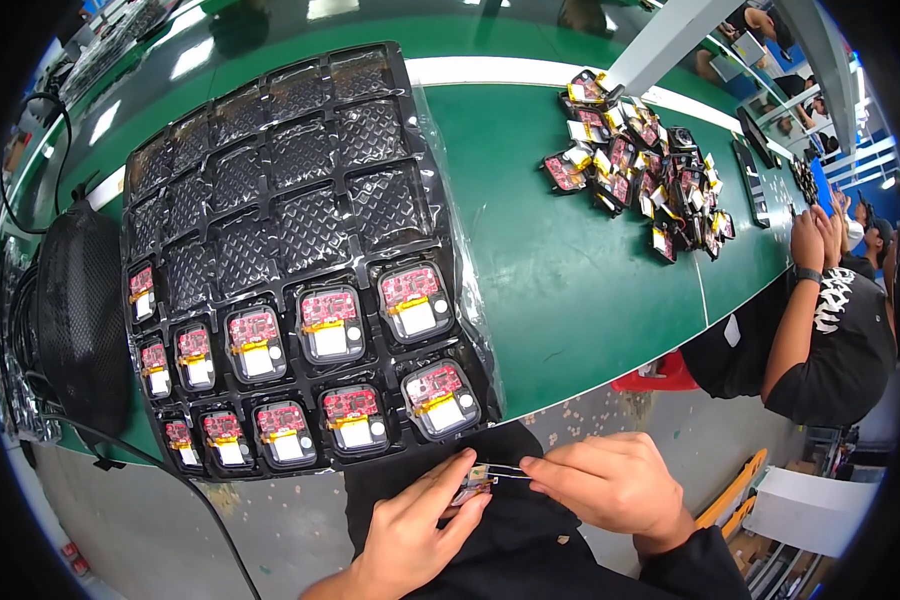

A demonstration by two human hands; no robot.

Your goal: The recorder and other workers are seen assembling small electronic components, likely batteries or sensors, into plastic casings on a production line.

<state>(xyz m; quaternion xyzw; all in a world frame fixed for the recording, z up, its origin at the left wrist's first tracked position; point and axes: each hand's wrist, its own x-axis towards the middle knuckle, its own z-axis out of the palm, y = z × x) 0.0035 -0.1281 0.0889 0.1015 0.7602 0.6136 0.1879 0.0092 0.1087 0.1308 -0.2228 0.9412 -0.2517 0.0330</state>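
Over my lap, just past the table's front edge, my left hand pinches a small circuit board assembly between thumb and fingers. Much of that piece is hidden by the fingers. My right hand is closed on slim metal tweezers, whose tips reach to the assembly. Beyond my left hand lies a black plastic tray. Its nearer pockets hold several square devices with red boards, white batteries and yellow tape; the farther pockets show bare patterned bottoms.
On the green table, a loose heap of similar devices lies at the far right. A black mesh bag and a cable are at the left. To the right a person in black works beside a grey post.
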